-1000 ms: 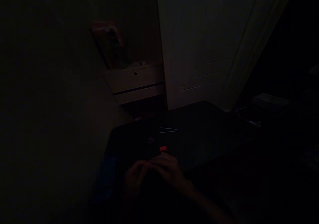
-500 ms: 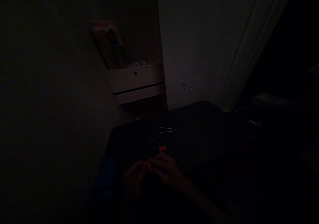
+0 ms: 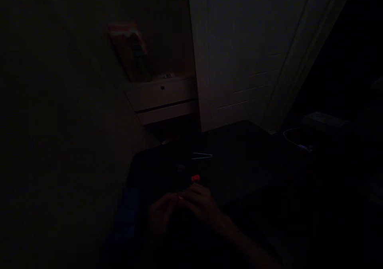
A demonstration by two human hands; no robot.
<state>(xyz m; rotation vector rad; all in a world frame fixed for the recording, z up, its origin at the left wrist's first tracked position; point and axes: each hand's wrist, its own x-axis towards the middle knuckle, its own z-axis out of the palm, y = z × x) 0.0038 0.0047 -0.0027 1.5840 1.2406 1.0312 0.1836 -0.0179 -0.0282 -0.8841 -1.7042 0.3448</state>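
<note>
The picture is very dark. My left hand (image 3: pixel 161 211) and my right hand (image 3: pixel 200 201) meet fingertip to fingertip over the near side of the dark table (image 3: pixel 239 153). Between them they pinch a small reddish-orange piece (image 3: pixel 180 198), mostly covered by the fingers, so its kind is unclear. Just beyond my right hand lies a small bright orange-red block-like piece (image 3: pixel 195 178). Farther off are a pair of thin tweezers (image 3: pixel 202 156), spread in a V, and a dim small lump (image 3: pixel 181 168).
A blue box-like object (image 3: pixel 127 213) is left of my hands. Behind the table stand a drawer unit (image 3: pixel 164 95), a colourful packet (image 3: pixel 131 52) on it, and a pale door panel (image 3: pixel 236 53). To the right lie a white cable (image 3: pixel 291 137) and a pale box (image 3: pixel 324 119).
The small piece between my fingers is more hidden now, and my fingertips have shifted slightly around it. The view has become a little darker. Things on the table stay put.
</note>
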